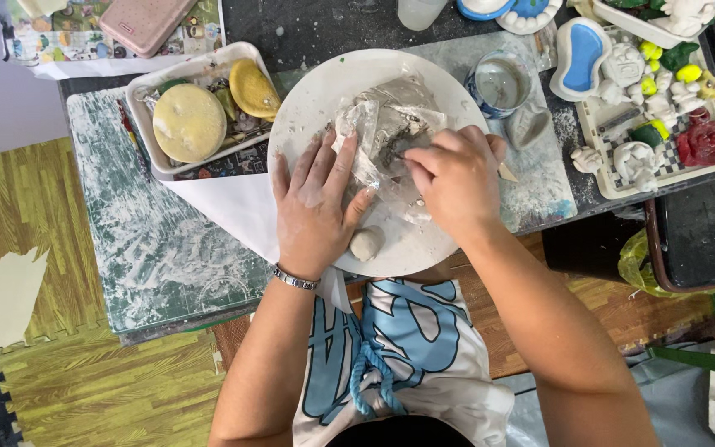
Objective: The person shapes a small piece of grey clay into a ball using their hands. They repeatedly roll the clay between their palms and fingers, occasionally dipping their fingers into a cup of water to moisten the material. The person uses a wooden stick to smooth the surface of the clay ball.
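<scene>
Pressing flat, fingers spread, the left hand (314,207) holds down a clear plastic sheet (382,136) over grey clay on a white round board (324,91). The right hand (455,178) is curled shut, pinching a small tool against the plastic. A clay ball (367,243) sits just beside the left thumb.

Left hand (314,205) flat, right hand (455,178) curled.

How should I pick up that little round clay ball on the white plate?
Pinch the clay ball across its round sides with fingertips, coming from above on the near edge of the white plate. It sits alone and bare just right of the left hand, apart from the crinkly plastic farther up.
</scene>
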